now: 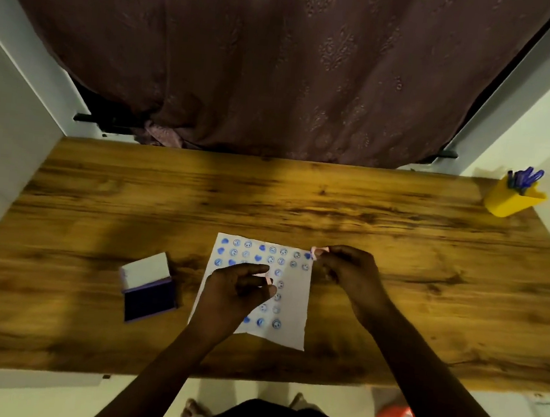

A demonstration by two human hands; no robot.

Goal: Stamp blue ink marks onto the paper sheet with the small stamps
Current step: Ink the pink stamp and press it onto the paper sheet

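I see paper sheet near-centre on table, far rows and middle column already stamped blue, right part blank. Left hand pinches small stamp over sheet; right hand pinches another stamp at far-right corner. Ink pad open, left of sheet. Judging over halfway.

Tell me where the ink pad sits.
In the head view, the open ink pad lies on the wooden table, just left of the paper sheet, nearest the left hand.

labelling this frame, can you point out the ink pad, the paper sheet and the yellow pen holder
ink pad (150,300): head view, on the dark blue inked surface of the open case.
paper sheet (292,311): head view, on the bare white area at its right side.
yellow pen holder (508,203): head view, on its front wall.
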